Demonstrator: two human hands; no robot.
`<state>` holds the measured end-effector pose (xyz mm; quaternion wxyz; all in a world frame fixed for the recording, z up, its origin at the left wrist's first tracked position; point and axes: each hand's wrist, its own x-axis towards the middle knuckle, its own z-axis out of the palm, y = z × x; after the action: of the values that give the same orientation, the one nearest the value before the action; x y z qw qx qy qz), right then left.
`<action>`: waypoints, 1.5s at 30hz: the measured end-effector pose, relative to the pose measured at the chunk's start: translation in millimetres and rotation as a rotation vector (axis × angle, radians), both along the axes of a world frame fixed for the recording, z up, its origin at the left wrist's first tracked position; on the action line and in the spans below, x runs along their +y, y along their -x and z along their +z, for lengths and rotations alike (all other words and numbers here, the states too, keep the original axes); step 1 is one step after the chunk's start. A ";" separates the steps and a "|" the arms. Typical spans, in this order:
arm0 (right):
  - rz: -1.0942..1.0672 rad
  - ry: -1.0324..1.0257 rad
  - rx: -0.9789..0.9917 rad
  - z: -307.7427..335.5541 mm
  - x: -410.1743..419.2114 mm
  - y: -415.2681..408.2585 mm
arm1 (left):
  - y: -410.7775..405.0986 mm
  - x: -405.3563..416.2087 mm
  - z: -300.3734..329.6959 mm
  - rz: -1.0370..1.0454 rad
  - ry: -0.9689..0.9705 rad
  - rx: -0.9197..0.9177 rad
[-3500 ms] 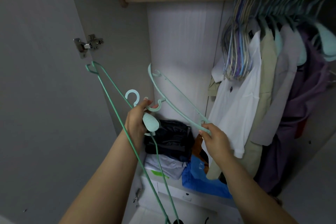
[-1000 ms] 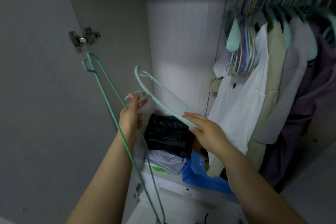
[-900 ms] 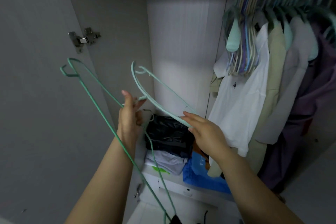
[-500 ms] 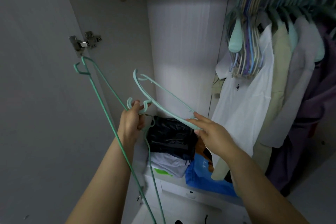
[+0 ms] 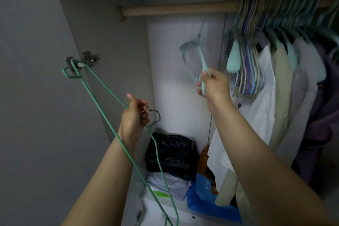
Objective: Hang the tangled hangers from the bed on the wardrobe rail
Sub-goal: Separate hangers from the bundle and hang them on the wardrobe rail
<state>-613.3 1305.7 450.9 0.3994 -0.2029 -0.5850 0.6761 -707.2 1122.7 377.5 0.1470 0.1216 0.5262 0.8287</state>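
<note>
Wardrobe interior, dim: a wooden rail (image 5: 179, 9) runs above hung shirts (image 5: 266, 97). Left hand (image 5: 134, 115) grips a thin green wire hanger (image 5: 102, 97), its hook by the fingers. Right hand (image 5: 213, 83) clutches a pale mint plastic hanger (image 5: 200, 55), blurred, raised below the rail.

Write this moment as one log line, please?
stage: hangers apart | left hand: grips wire hanger, low | right hand: grips pale hanger, raised below rail | hung: neither
</note>
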 end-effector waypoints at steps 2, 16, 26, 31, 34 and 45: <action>-0.040 0.018 0.055 30.6 6.7 13.3 | 0.5 5.3 4.6 -0.027 0.035 0.032; -0.218 0.103 0.103 54.0 44.0 17.4 | 8.6 28.7 17.6 -0.118 -0.057 0.037; -0.247 -0.045 -0.252 -47.2 46.4 18.8 | 8.4 43.7 33.5 -0.075 -0.293 0.057; 0.978 -0.020 -0.863 -133.9 18.3 -24.9 | 3.9 50.3 39.2 0.144 -0.316 0.161; 1.081 0.121 -0.650 -151.6 23.1 -47.7 | 11.6 50.6 37.7 0.277 -0.299 0.214; 0.445 0.018 -0.114 -52.7 10.7 -69.7 | 17.1 19.8 -34.7 -0.374 0.692 0.146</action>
<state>-543.5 1316.3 398.2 0.2051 -0.1104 -0.6307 0.7402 -724.3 1142.5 342.8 0.2900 0.2172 0.7521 0.5506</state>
